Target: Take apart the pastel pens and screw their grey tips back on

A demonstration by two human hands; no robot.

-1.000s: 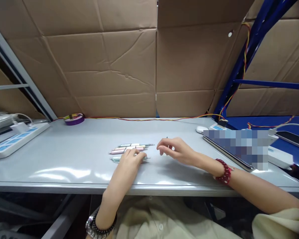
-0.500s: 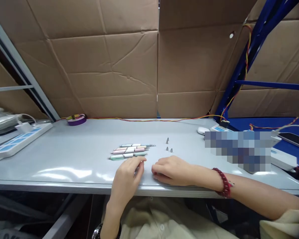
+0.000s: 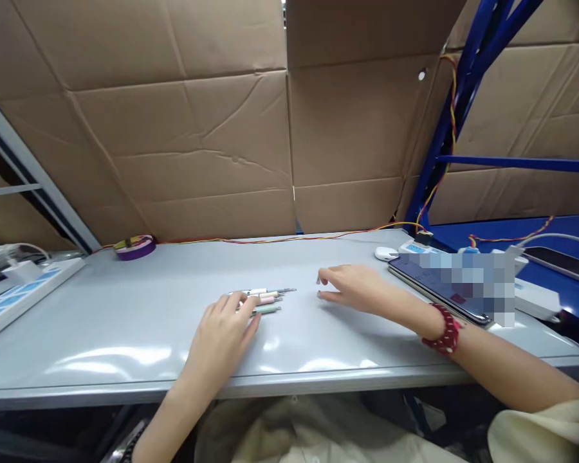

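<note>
My left hand (image 3: 224, 331) lies over the left part of a row of pens, fingers stretched across them and thumb apart. Past its fingertips show the ends of a pale green pen (image 3: 268, 310), a pink pen (image 3: 269, 299) and a light blue and white pen (image 3: 258, 291); the rest of the row is partly covered. My right hand (image 3: 354, 289) is right of the pens, its thumb and index finger apart. At its index fingertip is a small grey metal cone (image 3: 318, 280), shaped like a pen tip. The other cones are hidden behind this hand.
A phone (image 3: 429, 283), partly blurred out, lies to the right, with a white earbud case (image 3: 386, 254) behind it. Power strips (image 3: 29, 289) stand at both sides. A purple tape roll (image 3: 135, 247) sits at the back left. Cardboard (image 3: 212, 128) walls the rear.
My left hand has moved left and forward onto the pens. My right hand has gone forward and right to the metal cones, its fingers opening. The camera view has shifted slightly.
</note>
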